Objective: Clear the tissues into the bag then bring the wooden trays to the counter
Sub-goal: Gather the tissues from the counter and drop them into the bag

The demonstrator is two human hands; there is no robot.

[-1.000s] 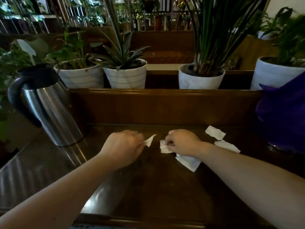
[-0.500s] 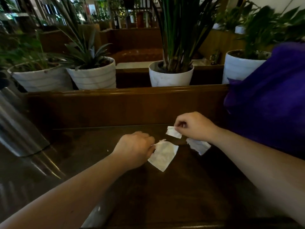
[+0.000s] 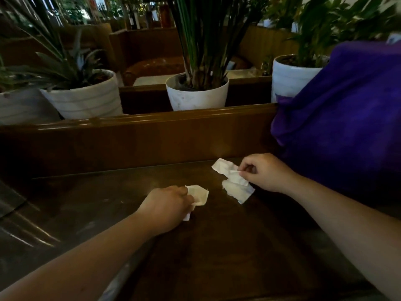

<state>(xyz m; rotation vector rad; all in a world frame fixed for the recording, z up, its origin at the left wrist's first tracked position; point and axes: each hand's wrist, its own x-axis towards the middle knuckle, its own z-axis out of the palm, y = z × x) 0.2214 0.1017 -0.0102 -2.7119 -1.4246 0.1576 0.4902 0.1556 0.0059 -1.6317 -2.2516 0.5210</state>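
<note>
While the left hand [image 3: 167, 206] clenched its crumpled white tissue [image 3: 198, 194], the right hand [image 3: 263, 172] had shifted towards the purple cloth bag [image 3: 342, 118], pinching another torn white tissue scrap [image 3: 230, 173], leaving one flat white piece [image 3: 237, 191] on the dark wooden table [image 3: 217, 246].

- We see two forearms coming in from the bottom edge, both bare from the elbow side down to the wrists, with no sleeve showing.
- Our left hand [image 3: 167, 208] wears no glove, ring or band that we can make out.
- Our right hand [image 3: 265, 172] is likewise bare, with nothing on the wrist.
- We can see knuckles on both hands; nails are too dim and blurred to tell.
- The light is low, so finer marks cannot be told.
</note>
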